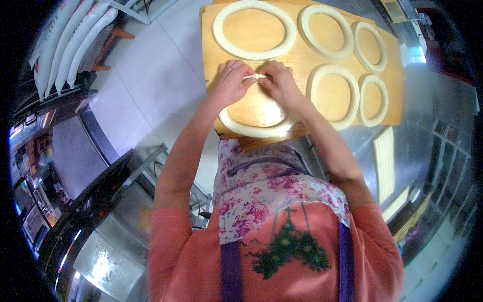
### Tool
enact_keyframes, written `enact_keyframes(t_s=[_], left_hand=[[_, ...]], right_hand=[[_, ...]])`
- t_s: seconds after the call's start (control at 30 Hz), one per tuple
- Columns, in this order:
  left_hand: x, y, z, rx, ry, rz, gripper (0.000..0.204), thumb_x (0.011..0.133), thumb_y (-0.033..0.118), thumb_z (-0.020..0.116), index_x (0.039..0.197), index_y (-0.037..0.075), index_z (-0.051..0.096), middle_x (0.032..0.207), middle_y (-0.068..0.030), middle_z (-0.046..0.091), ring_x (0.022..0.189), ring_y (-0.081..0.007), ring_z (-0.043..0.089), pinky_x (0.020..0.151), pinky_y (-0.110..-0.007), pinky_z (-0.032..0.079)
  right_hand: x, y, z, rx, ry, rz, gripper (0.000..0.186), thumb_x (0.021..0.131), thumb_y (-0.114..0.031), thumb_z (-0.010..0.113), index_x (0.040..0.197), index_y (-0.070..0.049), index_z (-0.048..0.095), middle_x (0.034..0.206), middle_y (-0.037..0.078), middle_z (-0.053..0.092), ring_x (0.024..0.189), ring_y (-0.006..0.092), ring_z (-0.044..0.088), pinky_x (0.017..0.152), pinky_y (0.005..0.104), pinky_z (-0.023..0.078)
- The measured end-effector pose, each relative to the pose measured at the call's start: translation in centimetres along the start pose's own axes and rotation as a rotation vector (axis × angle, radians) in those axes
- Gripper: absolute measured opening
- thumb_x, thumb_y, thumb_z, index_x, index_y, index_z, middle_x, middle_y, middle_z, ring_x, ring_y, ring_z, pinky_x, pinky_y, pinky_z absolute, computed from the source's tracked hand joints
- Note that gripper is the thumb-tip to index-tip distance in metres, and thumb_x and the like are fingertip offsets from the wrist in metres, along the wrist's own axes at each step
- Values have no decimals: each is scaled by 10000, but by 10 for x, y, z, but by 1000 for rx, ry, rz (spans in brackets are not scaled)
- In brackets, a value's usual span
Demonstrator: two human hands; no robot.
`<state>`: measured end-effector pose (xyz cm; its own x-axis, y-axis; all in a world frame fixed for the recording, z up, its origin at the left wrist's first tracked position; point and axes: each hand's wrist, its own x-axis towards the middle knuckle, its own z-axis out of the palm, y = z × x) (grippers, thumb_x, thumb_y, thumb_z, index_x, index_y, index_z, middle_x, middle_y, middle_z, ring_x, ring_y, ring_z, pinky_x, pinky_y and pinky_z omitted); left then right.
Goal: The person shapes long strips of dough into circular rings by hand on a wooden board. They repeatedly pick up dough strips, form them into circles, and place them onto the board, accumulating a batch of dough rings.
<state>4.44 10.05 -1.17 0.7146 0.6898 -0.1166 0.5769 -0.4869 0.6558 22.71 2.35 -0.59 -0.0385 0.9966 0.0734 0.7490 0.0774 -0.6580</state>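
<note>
On a wooden board (302, 55) lie several pale dough rings. The left hand (230, 83) and the right hand (282, 83) pinch with their fingers the two ends of the nearest dough ring (256, 130), at its far side. The board rests on a shiny metal tabletop (417, 116); white floor tiles (151, 85) are at the left.

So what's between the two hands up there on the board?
In the head view, only a short white stretch of the dough ring lies between the left hand and right hand; both pinch it over the wooden board.
</note>
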Motion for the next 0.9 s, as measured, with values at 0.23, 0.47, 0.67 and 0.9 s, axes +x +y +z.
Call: enact_keyframes(t_s=[0.23,0.47,0.67,0.9], left_hand=[[4,-6,-7,-8,-124,0,227,808,166,690,1026,103,683,1038,-78,634,1115,-273,556,972,-404,383],[1,-9,-4,-26,-38,69,277,721,94,690,997,97,666,992,-116,620,1049,-325,576,905,-468,428],[1,2,-14,-24,-151,-33,338,736,52,640,1069,100,664,1080,-74,625,1144,-261,551,999,-389,373],[-1,-9,-7,-48,-56,73,350,697,77,668,1047,83,662,1019,-128,617,1052,-335,574,918,-459,434]], right_hand=[[2,-7,-2,64,-26,108,230,743,-223,743,928,-89,714,888,159,659,874,352,631,780,463,492],[2,0,11,-26,38,65,202,736,-219,731,876,-74,722,845,158,659,826,355,636,765,464,502],[4,-12,-3,94,-77,236,203,758,-205,679,903,-73,732,915,174,676,882,360,645,813,466,505],[2,0,4,70,-21,133,195,795,-214,654,921,-92,742,878,164,686,842,371,660,791,465,524]])
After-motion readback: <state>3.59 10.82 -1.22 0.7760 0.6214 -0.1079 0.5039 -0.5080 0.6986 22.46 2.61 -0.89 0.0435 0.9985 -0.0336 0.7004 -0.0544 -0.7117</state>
